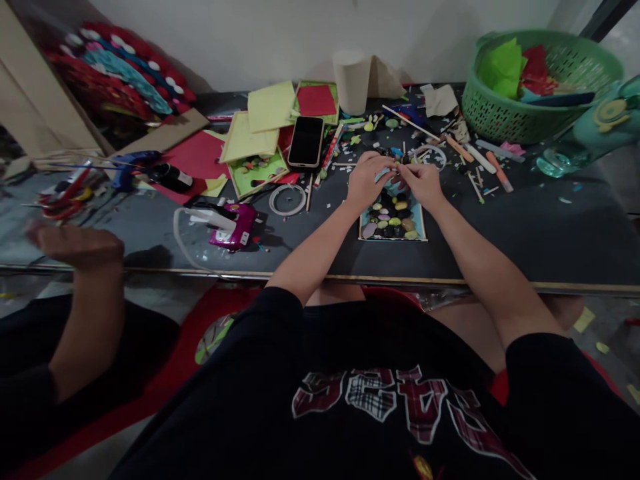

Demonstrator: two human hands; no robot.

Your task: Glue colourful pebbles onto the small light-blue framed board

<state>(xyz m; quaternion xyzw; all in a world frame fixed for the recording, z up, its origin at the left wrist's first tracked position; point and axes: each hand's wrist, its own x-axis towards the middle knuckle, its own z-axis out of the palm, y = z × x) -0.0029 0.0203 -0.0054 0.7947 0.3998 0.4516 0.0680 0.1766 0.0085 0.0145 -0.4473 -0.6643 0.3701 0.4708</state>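
A shallow light-blue tray with a pale rim (393,240) lies on the table in front of me, filled with black, yellow and mauve pebbles (393,215). Over its far end, my left hand (369,179) has its fingers bent and closed. Its fingertips meet those of my right hand (421,183), which is pinched. Whatever lies between the fingertips is too small and dark to make out. Just beyond my right hand is a clear plastic ring (431,157).
A phone (306,141), yellow trays (250,137) and a purple box (233,227) lie to the left. A green basket (537,110) and a bottle (595,133) stand to the right. A co-worker's hand (80,243) is over the table at far left.
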